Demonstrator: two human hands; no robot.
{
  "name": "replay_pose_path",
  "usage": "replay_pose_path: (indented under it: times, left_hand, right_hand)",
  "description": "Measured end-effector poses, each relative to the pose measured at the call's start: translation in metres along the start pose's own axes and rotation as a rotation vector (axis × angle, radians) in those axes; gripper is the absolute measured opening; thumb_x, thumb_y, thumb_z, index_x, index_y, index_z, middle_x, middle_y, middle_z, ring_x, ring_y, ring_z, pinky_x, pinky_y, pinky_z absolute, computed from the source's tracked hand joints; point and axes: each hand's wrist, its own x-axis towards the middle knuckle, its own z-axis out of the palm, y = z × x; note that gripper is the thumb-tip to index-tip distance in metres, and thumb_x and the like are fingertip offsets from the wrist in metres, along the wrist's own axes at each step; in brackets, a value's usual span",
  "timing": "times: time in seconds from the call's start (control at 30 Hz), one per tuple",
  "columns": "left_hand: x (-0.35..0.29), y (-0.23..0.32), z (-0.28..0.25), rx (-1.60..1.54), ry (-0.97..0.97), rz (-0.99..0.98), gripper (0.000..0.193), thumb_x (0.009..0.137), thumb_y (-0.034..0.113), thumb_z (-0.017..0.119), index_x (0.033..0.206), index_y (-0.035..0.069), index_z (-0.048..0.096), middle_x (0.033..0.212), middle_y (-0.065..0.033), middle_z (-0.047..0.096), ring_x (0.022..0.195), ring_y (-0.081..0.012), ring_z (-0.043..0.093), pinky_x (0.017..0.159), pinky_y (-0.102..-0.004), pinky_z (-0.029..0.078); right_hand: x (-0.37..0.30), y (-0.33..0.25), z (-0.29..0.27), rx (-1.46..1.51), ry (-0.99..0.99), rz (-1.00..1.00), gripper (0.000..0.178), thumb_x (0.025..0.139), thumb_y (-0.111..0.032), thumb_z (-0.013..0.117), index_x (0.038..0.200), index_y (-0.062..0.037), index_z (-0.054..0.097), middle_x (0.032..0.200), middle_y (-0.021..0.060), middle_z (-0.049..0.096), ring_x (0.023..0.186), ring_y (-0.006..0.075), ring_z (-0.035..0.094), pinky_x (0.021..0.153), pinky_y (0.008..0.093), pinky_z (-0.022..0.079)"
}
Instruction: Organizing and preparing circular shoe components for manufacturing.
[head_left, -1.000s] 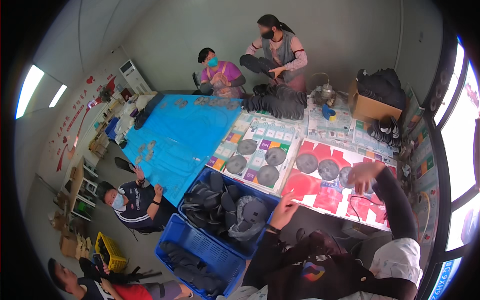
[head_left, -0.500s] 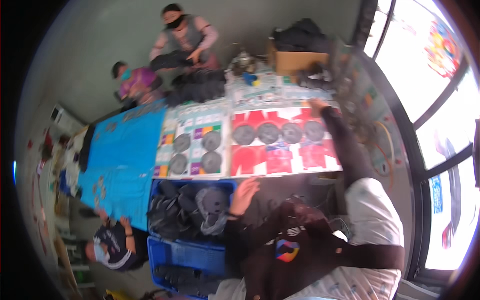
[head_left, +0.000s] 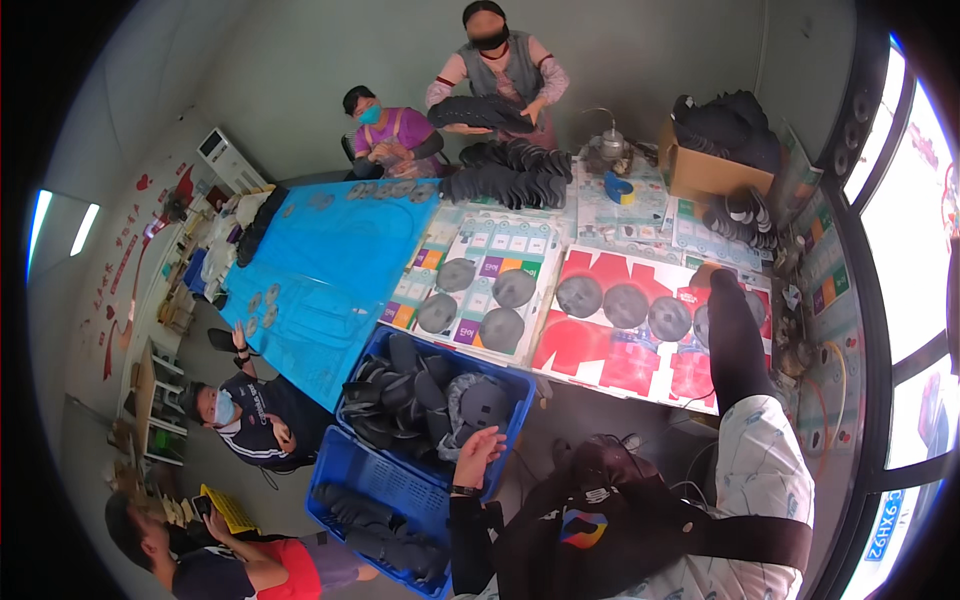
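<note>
My left hand (head_left: 479,456), empty and with its fingers apart, hovers by the near right rim of a blue crate (head_left: 523,405). Inside that crate are dark grey, curved pad-like pieces (head_left: 400,385) and a clear bag (head_left: 482,402) around similar ones. My right arm stretches far over a red-and-white printed sheet (head_left: 585,352). At its end, my right hand (head_left: 707,274) shows only in part near the sheet's far edge; its fingers are too unclear to read. Several round grey discs (head_left: 626,306) lie in a row on this sheet, one partly behind my sleeve.
More grey discs (head_left: 514,288) lie on a colourful printed sheet. A blue-covered table (head_left: 325,255) extends left. Beyond are stacked dark pads (head_left: 510,185), a metal kettle (head_left: 612,145), a tape roll (head_left: 619,188) and a cardboard box (head_left: 700,175). Several people sit or stand around; a second crate (head_left: 390,480) stands nearer.
The view has swung left, shifting the scene rightward, and is sharper. My left hand is lower beside the crate. A person in red shows at lower left; the far standing person has raised a dark pad stack.
</note>
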Motion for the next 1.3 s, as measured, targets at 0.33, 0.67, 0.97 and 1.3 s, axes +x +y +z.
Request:
replay_pose_path:
  times: [0.33, 0.67, 0.97, 1.3]
  left_hand:
    - [0.032, 0.009, 0.007, -0.028, -0.108, 0.11, 0.033, 0.1, 0.022, 0.062, 0.128, 0.003, 0.059, 0.107, -0.0043, 0.068, 0.09, -0.0098, 0.063, 0.078, -0.0232, 0.049]
    - [0.0, -0.019, -0.032, -0.066, -0.034, 0.014, 0.035, 0.101, 0.023, 0.06, 0.13, 0.004, 0.058, 0.111, -0.0052, 0.068, 0.092, -0.0108, 0.063, 0.079, -0.0237, 0.049]
    - [-0.018, -0.006, -0.047, -0.159, 0.088, -0.012, 0.034, 0.102, 0.022, 0.058, 0.132, 0.007, 0.058, 0.116, -0.0057, 0.068, 0.095, -0.01, 0.063, 0.081, -0.0237, 0.05]
    - [0.016, 0.011, 0.003, 0.033, 0.057, 0.109, 0.037, 0.098, 0.023, 0.059, 0.13, 0.004, 0.06, 0.108, -0.0033, 0.07, 0.095, -0.0108, 0.065, 0.083, -0.0255, 0.051]
  right_hand:
    - [0.044, 0.017, 0.035, -0.071, 0.157, -0.076, 0.024, 0.08, -0.027, 0.067, 0.09, -0.0057, 0.073, 0.101, 0.0143, 0.071, 0.101, 0.034, 0.066, 0.091, 0.0466, 0.051]
    - [0.05, 0.031, 0.108, -0.305, 0.288, -0.514, 0.017, 0.079, -0.019, 0.066, 0.088, -0.0065, 0.073, 0.097, 0.0114, 0.072, 0.094, 0.0318, 0.068, 0.085, 0.0433, 0.053]
    - [-0.033, -0.016, 0.175, 0.189, 0.047, -0.404, 0.042, 0.078, -0.021, 0.073, 0.116, -0.0058, 0.07, 0.108, 0.0144, 0.072, 0.109, 0.0298, 0.066, 0.093, 0.0402, 0.052]
    - [0.069, 0.062, 0.114, -0.094, 0.146, -0.232, 0.04, 0.08, -0.037, 0.072, 0.105, -0.0065, 0.068, 0.091, 0.0106, 0.072, 0.076, 0.0244, 0.07, 0.069, 0.0391, 0.052]
